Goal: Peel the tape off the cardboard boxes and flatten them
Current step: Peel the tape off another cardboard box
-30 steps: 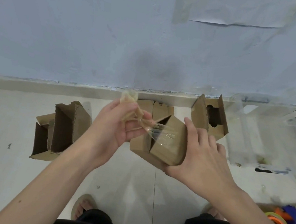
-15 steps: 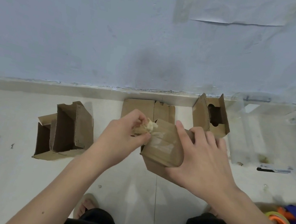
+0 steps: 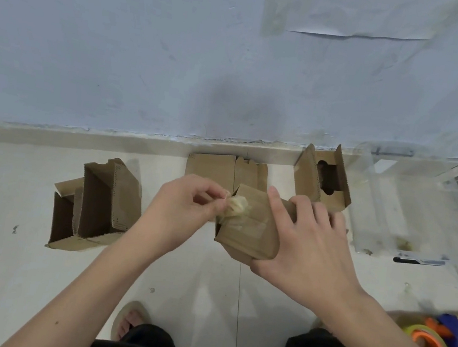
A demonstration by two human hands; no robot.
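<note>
A small brown cardboard box (image 3: 251, 234) is held in the air over the floor. My right hand (image 3: 305, 247) grips it from the right, fingers over its top and thumb underneath. My left hand (image 3: 187, 211) pinches a crumpled wad of clear tape (image 3: 235, 207) against the box's upper left corner. A strip of tape still lies on the box's front face. Behind it, a flattened box (image 3: 222, 169) lies on the floor by the wall.
An opened box (image 3: 98, 205) stands on the floor at the left, and another opened box (image 3: 323, 177) at the back right. A clear plastic container (image 3: 386, 205) sits right of it. Tape rolls (image 3: 429, 342) lie at the lower right. My foot in a sandal (image 3: 129, 320) is below.
My left hand came down from above the box with the peeled tape, which is now crumpled into a wad at the box's corner. The box has turned slightly in my right hand.
</note>
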